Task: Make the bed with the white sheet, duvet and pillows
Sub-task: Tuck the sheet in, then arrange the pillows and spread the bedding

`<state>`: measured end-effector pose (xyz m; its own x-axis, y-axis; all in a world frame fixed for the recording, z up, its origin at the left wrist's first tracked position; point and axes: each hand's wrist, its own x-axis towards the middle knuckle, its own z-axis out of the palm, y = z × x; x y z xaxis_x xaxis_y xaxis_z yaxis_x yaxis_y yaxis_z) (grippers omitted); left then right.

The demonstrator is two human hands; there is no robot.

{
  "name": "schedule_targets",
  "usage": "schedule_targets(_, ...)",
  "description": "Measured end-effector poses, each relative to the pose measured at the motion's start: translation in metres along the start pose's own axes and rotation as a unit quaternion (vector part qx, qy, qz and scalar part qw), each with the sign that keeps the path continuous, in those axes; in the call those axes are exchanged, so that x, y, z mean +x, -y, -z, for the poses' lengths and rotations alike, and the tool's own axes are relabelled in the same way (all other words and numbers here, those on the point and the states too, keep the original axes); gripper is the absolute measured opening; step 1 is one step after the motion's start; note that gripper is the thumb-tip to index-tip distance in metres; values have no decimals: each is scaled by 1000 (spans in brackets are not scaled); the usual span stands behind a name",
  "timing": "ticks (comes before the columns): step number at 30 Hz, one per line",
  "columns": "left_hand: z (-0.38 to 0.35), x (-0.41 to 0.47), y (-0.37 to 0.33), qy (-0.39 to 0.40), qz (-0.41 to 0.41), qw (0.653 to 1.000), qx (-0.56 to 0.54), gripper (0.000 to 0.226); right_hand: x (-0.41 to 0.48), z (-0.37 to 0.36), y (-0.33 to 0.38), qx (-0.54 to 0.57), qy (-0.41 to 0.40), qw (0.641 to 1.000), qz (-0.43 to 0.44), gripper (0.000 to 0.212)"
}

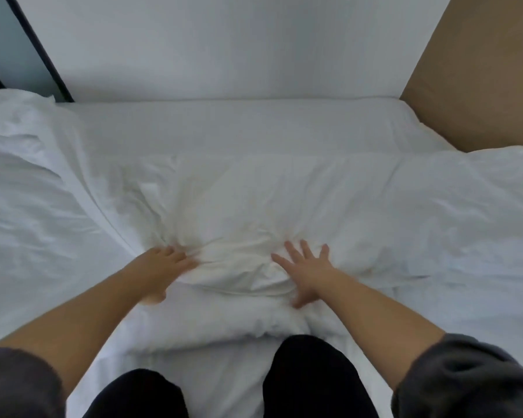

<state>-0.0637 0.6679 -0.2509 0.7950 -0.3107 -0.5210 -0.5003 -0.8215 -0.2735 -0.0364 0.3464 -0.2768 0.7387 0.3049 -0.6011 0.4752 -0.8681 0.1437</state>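
Observation:
A white pillow (254, 206) lies across the middle of the bed, creased where my hands meet it. My left hand (163, 263) grips the pillow's near left corner, fingers curled into bunched fabric. My right hand (302, 267) presses flat on the pillow's near edge with fingers spread. A white sheet (230, 122) covers the mattress beyond the pillow. A rumpled white duvet (27, 182) is heaped at the left. More white bedding (465, 206) lies at the right.
A white wall (224, 40) stands behind the bed. A tan headboard panel (480, 86) rises at the right. A dark frame edge (40, 49) runs at the far left. My knees in black trousers (314, 378) rest on the bed.

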Motion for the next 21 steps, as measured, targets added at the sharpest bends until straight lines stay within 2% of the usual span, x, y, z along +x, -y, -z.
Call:
schedule_targets(3, -22, 9, 19, -198, 15, 977, 77, 86, -8, -5, -4, -21, -122, 992, -39, 90)
schedule_targets(5, -27, 11, 33, -271, 48, 958, 79, 69, -20, -12, -15, -42, -168, 978, -115, 83)
schedule_targets(7, -13, 5, 31, -239, 65, 966, 76, 58, -38, -19, -34, -32, -161, 965, -203, 75)
schedule_targets(8, -4, 3, 28, -181, 74, 978, 70, 52, -48, -20, -45, -18, -175, 958, -226, 62)
schedule_targets(10, 18, -5, 26, -84, 95, 989, 75, 35, -66, -18, -67, -17, -214, 952, -218, 34)
schedule_targets(12, 29, -17, 27, 1, 92, 993, 71, 37, -81, -20, -87, -31, -196, 963, -180, 24)
schedule_targets(13, 29, -23, 27, 7, 86, 994, 67, 40, -87, -27, -94, -34, -186, 969, -158, 25)
schedule_targets(15, 18, -29, 23, 14, 85, 995, 45, 48, -89, -54, -98, -5, -222, 967, -120, 27)
schedule_targets(17, -4, -27, 8, 27, 92, 995, 4, 58, -84, -76, -88, 26, -213, 968, -134, 47)
schedule_targets(19, -29, -23, -14, 43, 98, 994, -3, 67, -76, -78, -77, 26, -108, 985, -131, 61)
schedule_targets(21, -47, -17, -30, 66, 123, 990, 21, 80, -62, -59, -75, 29, 9, 993, -111, 61)
